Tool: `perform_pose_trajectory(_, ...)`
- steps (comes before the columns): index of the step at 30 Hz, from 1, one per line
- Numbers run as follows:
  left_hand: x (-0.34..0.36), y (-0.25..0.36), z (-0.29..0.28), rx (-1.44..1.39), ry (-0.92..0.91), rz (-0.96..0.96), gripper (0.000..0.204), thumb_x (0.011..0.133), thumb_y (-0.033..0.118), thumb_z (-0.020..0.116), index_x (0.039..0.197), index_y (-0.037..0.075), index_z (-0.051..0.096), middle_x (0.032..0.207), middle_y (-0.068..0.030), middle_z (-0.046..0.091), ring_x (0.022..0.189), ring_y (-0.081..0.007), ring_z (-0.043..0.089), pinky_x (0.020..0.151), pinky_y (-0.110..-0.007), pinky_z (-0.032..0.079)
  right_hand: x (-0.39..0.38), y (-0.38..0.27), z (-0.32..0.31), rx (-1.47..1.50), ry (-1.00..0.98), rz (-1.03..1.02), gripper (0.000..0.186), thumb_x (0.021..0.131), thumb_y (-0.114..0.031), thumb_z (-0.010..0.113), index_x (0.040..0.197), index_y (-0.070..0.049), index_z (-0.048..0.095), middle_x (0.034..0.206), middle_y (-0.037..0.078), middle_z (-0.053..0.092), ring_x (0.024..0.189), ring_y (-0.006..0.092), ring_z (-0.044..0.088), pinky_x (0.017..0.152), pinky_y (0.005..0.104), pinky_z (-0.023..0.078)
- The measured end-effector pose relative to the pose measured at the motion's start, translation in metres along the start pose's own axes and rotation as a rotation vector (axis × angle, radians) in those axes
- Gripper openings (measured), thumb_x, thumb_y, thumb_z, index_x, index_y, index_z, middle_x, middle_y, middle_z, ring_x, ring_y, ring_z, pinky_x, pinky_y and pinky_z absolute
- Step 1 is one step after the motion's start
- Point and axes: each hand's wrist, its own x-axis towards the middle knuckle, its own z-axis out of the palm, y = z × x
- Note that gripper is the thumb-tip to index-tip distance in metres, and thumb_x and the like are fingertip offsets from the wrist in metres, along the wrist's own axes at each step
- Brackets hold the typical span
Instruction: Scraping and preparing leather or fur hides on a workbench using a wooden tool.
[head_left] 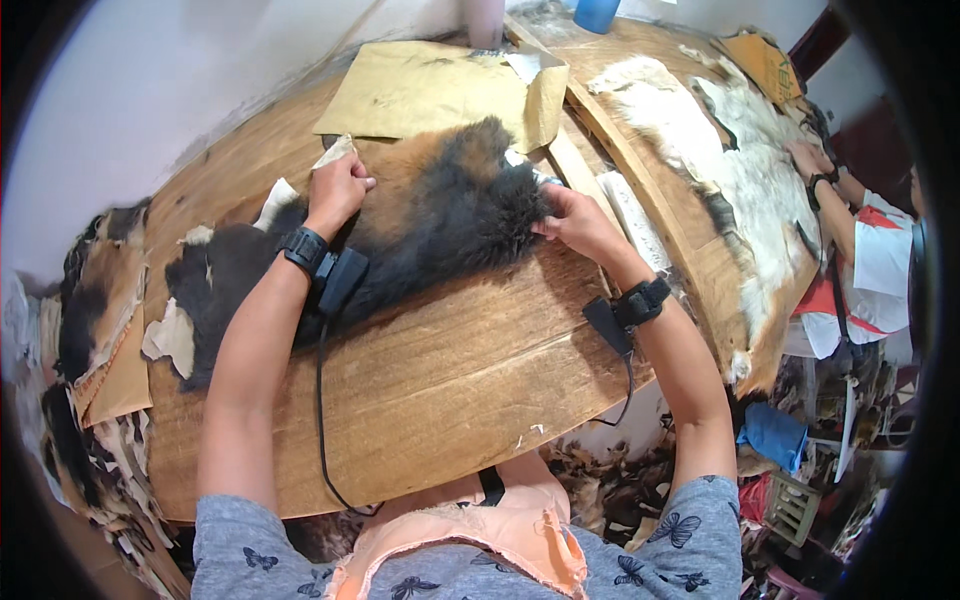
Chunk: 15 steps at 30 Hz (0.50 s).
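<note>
At the left end of our wooden table (470,380), we had brown and black hides (97,275) hanging over the edge. Next came a flat dark skin (228,268) with pale edges; we could not tell whether it was joined to the fur beside it. Our left hand (341,188) lay on top with its fingers curled in, a pale flap (338,150) showing just above it; we could not tell whether it gripped that flap. The thick brown-and-black fur (440,200) lay across the middle of the table between our hands, which were well apart. Beyond it lay yellow paper (415,95), folded up at its right end. Our right hand (580,222) pinched the black end of the fur between thumb and fingers. Both our wrists wore black straps. Farther right, past a long wooden strip (640,175), we had a white hide (755,190) spread out, and a co-worker's hand (812,160) was at its far edge.
</note>
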Motion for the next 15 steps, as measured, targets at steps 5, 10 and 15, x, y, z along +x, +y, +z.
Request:
perform_pose_trajectory(5, -0.004, -0.006, -0.007, -0.043, 0.365, 0.073, 0.017, 0.068, 0.013, 0.07, 0.07, 0.003, 0.056, 0.072, -0.0157, 0.059, 0.071, -0.0325, 0.056, 0.064, -0.04, 0.043, 0.01, -0.001, 0.01, -0.281, 0.273, -0.053, 0.028, 0.072, -0.019, 0.065, 0.091, 0.0, 0.058, 0.075, 0.015, 0.062, 0.071, 0.0259, 0.06, 0.067, 0.0341, 0.047)
perform_pose_trajectory(10, -0.004, -0.017, 0.001, 0.0, 0.182, 0.02, 0.016, 0.068, 0.015, 0.07, 0.07, 0.004, 0.059, 0.073, -0.0147, 0.061, 0.072, -0.0313, 0.058, 0.064, -0.039, 0.044, 0.014, -0.004, 0.017, -0.349, 0.292, -0.081, 0.03, 0.071, -0.024, 0.064, 0.087, 0.001, 0.058, 0.077, 0.019, 0.061, 0.075, 0.0334, 0.059, 0.07, 0.0378, 0.046)
perform_pose_trajectory(15, -0.006, -0.017, -0.003, -0.057, 0.161, -0.061, 0.016, 0.07, 0.019, 0.068, 0.072, 0.005, 0.061, 0.071, -0.0142, 0.061, 0.072, -0.0306, 0.059, 0.067, -0.039, 0.045, 0.012, 0.001, 0.014, -0.352, 0.257, -0.083, 0.029, 0.073, -0.022, 0.063, 0.091, 0.001, 0.057, 0.08, 0.021, 0.061, 0.077, 0.0341, 0.059, 0.071, 0.0393, 0.046)
